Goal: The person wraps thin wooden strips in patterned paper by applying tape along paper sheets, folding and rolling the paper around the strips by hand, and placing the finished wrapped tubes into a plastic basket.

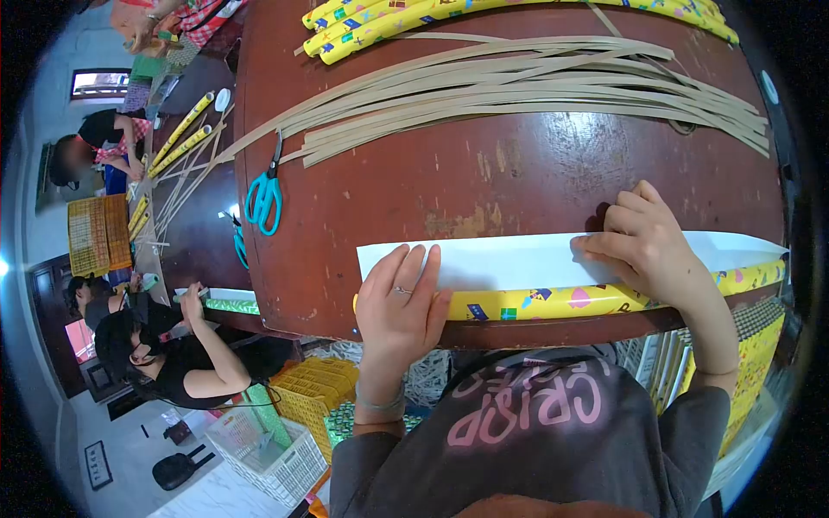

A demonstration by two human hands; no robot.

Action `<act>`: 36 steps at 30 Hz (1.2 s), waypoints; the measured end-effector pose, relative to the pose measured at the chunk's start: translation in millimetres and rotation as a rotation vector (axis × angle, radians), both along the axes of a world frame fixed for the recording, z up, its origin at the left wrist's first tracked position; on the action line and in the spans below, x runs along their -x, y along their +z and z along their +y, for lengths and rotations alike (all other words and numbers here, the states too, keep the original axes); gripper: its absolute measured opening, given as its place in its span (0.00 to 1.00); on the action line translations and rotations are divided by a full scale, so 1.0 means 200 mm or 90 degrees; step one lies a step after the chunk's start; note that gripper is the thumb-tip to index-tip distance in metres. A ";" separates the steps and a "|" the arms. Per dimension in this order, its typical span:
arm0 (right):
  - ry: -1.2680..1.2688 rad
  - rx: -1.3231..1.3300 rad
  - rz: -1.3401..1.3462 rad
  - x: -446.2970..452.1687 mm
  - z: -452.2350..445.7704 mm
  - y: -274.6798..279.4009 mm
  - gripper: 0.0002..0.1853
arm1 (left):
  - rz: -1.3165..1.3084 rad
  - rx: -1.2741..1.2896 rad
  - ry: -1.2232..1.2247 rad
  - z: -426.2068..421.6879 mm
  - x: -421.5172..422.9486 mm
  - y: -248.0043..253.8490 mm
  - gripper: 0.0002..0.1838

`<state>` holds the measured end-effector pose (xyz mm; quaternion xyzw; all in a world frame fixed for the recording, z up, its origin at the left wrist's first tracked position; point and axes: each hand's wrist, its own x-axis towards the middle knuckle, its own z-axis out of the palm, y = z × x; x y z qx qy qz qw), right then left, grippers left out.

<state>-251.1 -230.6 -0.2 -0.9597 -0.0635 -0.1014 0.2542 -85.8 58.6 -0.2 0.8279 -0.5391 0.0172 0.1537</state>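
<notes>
A yellow patterned paper roll (553, 304) lies along the table's near edge, with its white inner side (492, 259) spread flat behind it. My left hand (401, 298) rests on the left end of the paper and roll, fingers stretched out and a ring on one finger. Farther right, my right hand (635, 246) presses on the white paper with its fingers bent together; whether they pinch the sheet's edge is hard to tell. Teal-handled scissors (264, 197) lie on the table to the left, away from both hands.
Long flat tan strips (518, 86) lie across the brown table (389, 190). Yellow patterned rolls (518, 10) sit at the far edge. At left, a co-worker (186, 363) handles a green roll (231, 306). Below stand a white crate (268, 457) and a yellow basket (315, 388).
</notes>
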 end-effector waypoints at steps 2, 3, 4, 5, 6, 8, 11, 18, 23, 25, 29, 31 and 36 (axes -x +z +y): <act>0.001 -0.002 0.000 0.00 0.00 0.00 0.15 | 0.014 -0.008 -0.016 -0.02 0.01 0.00 0.21; 0.002 -0.005 -0.001 0.00 0.00 0.00 0.15 | 0.014 -0.007 -0.016 -0.03 0.01 0.00 0.21; 0.002 -0.008 -0.003 0.00 0.00 0.00 0.15 | 0.021 0.001 -0.038 -0.05 0.02 -0.01 0.22; 0.000 -0.006 -0.002 0.00 0.00 0.00 0.15 | 0.028 0.008 -0.061 -0.07 0.03 -0.02 0.22; 0.000 -0.007 -0.007 0.00 0.00 0.00 0.15 | 0.028 0.010 -0.064 -0.08 0.04 -0.02 0.22; -0.005 -0.004 -0.009 0.00 0.00 -0.01 0.15 | 0.043 -0.002 -0.095 -0.12 0.06 -0.01 0.24; 0.002 0.003 -0.009 0.00 0.00 -0.01 0.15 | 0.041 -0.007 -0.131 -0.16 0.10 -0.01 0.25; 0.004 0.015 -0.028 0.01 0.00 -0.04 0.10 | 0.068 0.019 -0.187 -0.28 0.21 -0.03 0.27; -0.001 0.029 -0.047 0.02 0.00 -0.05 0.09 | 0.130 -0.017 -0.231 -0.39 0.30 -0.02 0.29; 0.010 0.048 -0.037 0.02 -0.01 -0.05 0.08 | 0.125 -0.008 -0.229 -0.42 0.34 -0.02 0.29; 0.004 0.059 -0.042 0.02 0.00 -0.05 0.07 | 0.106 0.009 -0.190 -0.45 0.39 -0.04 0.30; -0.019 0.044 -0.041 0.02 0.01 -0.05 0.11 | 0.105 0.018 -0.190 -0.44 0.39 -0.05 0.30; -0.044 0.039 0.016 0.05 -0.01 0.00 0.21 | 0.101 0.042 -0.188 -0.42 0.38 -0.06 0.30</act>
